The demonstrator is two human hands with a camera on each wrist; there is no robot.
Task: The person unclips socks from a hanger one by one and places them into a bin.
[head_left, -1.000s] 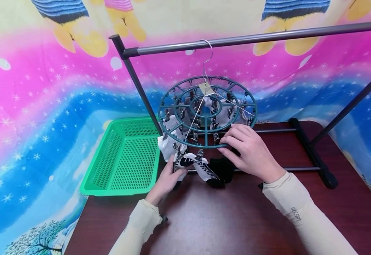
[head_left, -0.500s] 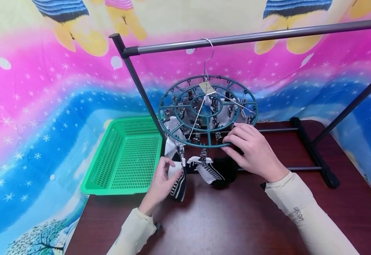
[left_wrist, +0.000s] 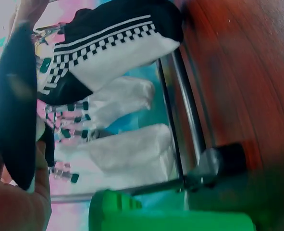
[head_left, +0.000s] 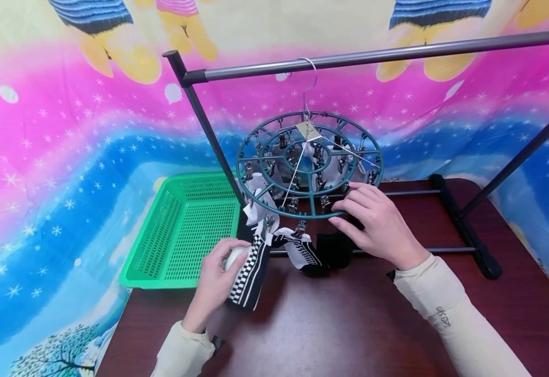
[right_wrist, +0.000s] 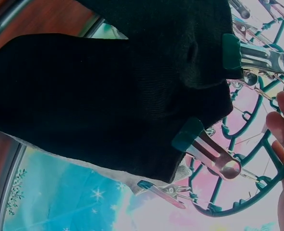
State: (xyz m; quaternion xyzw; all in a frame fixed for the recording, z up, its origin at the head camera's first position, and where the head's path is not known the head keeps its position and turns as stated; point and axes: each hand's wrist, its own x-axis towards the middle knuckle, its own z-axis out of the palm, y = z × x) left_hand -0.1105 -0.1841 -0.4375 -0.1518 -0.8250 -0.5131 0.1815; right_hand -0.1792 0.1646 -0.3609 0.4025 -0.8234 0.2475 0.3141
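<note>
A round teal clip hanger (head_left: 309, 214) carries metal clips with several socks hanging from them. My right hand (head_left: 373, 225) grips its front rim on the right, the rim also showing between the fingers in the right wrist view. Lower left, my left hand (head_left: 218, 275) pinches the white part of a black sock with a checkered band (head_left: 248, 277). That sock stretches up to a metal clip (head_left: 268, 224) at the hanger's front left. Next to it hangs another black-and-white sock (head_left: 300, 251). A plain black sock (right_wrist: 108, 101) hangs from two clips by my right hand.
A green plastic basket (head_left: 130, 275) stands on the left of the dark red table (head_left: 331, 330). The hanger's hook hangs on the rack's grey bar (head_left: 373, 56). The rack's black foot (head_left: 468, 230) is at the right, with a printed cloth (head_left: 90, 199) behind.
My left hand has moved from the front-left clip down and to the left, drawing the checkered sock out toward the basket. The right hand stays on the rim.
</note>
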